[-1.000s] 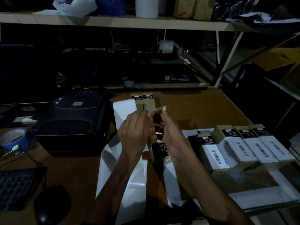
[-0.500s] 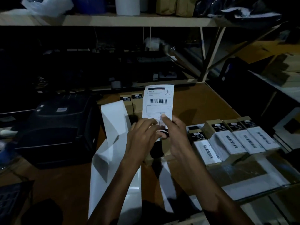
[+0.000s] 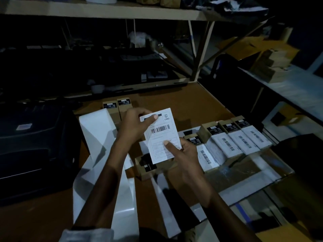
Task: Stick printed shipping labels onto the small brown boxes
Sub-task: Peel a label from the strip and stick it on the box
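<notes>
At three o'clock four labelled boxes (image 3: 232, 140) sit done; my left hand (image 3: 134, 126) and right hand (image 3: 181, 154) pinch a label (image 3: 161, 135) over a bare box (image 3: 150, 167) (two more wait at twelve).

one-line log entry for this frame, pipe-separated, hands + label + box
left hand: pinches shipping label top | right hand: holds its lower edge | label: above unlabelled brown box, not stuck

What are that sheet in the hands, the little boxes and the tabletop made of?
Label: thin matte white paper, printed with a barcode; it bends slightly where the left hand and right hand pinch it.
Small boxes: plain brown cardboard, dull.
Table: smooth brown board, perhaps laminate; the dim light leaves that open.
</notes>
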Motion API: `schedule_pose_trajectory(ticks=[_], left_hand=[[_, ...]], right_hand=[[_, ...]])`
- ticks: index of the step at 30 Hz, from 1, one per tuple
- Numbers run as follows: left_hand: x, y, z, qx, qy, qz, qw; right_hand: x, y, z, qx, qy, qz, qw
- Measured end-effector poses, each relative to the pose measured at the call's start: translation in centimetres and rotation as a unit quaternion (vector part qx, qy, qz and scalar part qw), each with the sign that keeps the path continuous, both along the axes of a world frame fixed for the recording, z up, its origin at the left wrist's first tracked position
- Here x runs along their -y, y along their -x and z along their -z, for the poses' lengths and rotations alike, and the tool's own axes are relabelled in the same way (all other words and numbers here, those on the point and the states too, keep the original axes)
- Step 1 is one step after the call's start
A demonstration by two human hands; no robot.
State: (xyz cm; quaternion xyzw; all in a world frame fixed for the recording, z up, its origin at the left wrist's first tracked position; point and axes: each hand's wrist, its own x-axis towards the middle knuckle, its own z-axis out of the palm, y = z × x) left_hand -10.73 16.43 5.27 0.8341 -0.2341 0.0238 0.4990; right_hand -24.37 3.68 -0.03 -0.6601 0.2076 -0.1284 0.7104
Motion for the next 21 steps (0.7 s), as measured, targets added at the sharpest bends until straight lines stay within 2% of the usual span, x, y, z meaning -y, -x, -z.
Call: schedule_pose_trajectory(ticks=[8, 14, 19, 21], left_hand=[[2.8, 0.1, 2.7, -0.081, 0.046, 0.127, 0.988], [2.7, -0.3, 4.0, -0.077, 0.023, 0.107, 0.991], [2.0, -0.6, 4.9, -0.082, 0.015, 0.064, 0.994], [1.8, -0.8, 5.6, -0.102, 0.019, 0.046, 0.994]], right_hand=[[0.4, 2.2, 2.9, -0.026, -0.149, 0.075, 0.986], [0.3, 2.7, 4.8, -0.093, -0.202, 0.048, 0.974], [-0.1, 1.9, 6.1, -0.187, -0.176, -0.020, 0.966], [0.1, 2.0, 6.1, -0.200, -0.179, -0.005, 0.963]])
